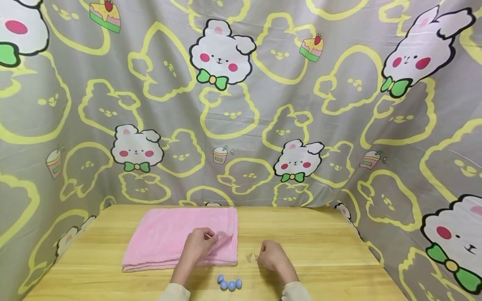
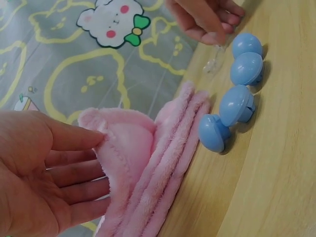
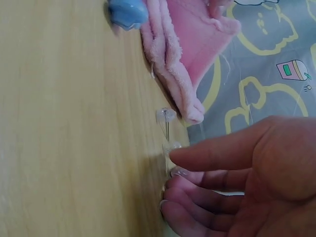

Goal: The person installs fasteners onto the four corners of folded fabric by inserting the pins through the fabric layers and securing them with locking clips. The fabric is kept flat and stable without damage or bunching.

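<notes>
A folded pink fleece blanket (image 1: pixel 177 234) lies on the left half of the wooden table. My left hand (image 1: pixel 201 244) pinches its near right corner between thumb and fingers; in the left wrist view the raised corner (image 2: pixel 123 143) stands up from the layers below. To the blanket's right, my right hand (image 1: pixel 272 255) is low over the table beside small clear-headed pins (image 3: pixel 166 116). Its thumb and loosely bent fingers are around the nearest pins, with a gap showing between them. Several blue mushroom-shaped caps (image 1: pixel 231 286) sit in a curved row near the front, between my forearms.
The wooden table (image 1: pixel 320 234) runs back to a grey curtain (image 1: pixel 241 104) printed with white and yellow cartoon animals. The same cloth hangs along the left and right sides.
</notes>
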{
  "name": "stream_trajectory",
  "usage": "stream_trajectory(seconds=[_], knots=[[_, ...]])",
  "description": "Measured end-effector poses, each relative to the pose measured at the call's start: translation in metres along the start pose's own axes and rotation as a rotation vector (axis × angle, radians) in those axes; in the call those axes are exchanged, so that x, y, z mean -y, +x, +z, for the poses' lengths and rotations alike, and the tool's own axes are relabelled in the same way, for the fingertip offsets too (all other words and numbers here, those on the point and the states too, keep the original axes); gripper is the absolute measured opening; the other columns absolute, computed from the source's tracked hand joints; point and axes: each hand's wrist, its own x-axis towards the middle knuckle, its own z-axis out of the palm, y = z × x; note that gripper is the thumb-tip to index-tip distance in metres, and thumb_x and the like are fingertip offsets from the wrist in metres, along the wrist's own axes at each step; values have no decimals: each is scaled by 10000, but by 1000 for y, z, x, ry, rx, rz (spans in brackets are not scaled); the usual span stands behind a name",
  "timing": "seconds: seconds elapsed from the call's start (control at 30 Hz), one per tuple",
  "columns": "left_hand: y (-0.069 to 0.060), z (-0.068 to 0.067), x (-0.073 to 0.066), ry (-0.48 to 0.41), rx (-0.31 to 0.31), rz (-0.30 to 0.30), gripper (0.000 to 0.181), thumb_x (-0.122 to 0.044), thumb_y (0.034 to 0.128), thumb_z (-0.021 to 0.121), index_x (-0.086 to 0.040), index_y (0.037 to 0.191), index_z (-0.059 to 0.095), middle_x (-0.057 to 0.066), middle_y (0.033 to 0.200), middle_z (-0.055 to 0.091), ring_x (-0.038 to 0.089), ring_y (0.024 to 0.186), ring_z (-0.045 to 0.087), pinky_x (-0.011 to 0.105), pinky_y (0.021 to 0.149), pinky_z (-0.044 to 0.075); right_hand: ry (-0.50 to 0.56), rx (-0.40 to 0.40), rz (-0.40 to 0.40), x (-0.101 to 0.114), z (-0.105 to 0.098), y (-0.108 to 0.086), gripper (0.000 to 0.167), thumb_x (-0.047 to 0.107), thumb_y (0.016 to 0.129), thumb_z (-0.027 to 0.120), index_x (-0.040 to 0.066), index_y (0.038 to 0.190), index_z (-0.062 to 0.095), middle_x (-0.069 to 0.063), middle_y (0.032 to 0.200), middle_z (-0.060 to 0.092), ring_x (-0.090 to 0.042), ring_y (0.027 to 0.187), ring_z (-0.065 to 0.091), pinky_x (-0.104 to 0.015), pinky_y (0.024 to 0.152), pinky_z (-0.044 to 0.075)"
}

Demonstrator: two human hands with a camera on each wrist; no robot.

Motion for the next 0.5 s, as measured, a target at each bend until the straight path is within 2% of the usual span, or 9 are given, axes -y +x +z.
stream_trajectory(seconds=[0.13, 0.23, 0.37, 0.5], knots=[[0, -2, 0, -12, -14, -14, 103, -169, 882, 742, -80, 830, 745, 18, 714, 710, 117, 627, 564, 317, 610, 458, -16, -75, -13, 9, -3, 2, 151, -41, 815, 591, 65, 741, 513, -47, 687, 528, -160, 577, 477, -282, 524, 403], [-1, -2, -1, -23, -14, -27, 94, -165, 876, 747, -84, 829, 742, 10, 722, 714, 111, 634, 573, 311, 614, 460, 22, -141, -51, 18, -3, 3, 112, -23, 828, 623, 50, 767, 564, -30, 693, 550, -152, 590, 496, -290, 536, 418], [-1, 0, -4, -35, -17, -25, 74, -138, 860, 761, -81, 821, 733, 8, 739, 719, 106, 641, 583, 308, 616, 469, 187, -188, -125, 27, 5, 6, 56, -16, 824, 698, 7, 791, 659, -30, 658, 625, -116, 557, 557, -257, 512, 457], [-1, 5, -7, -48, -13, -10, 53, -101, 837, 773, -77, 815, 731, 10, 726, 713, 105, 634, 582, 306, 613, 469, 361, -149, -145, 35, 16, 7, 34, -28, 837, 718, -49, 822, 695, -89, 671, 688, -121, 558, 611, -246, 521, 512]])
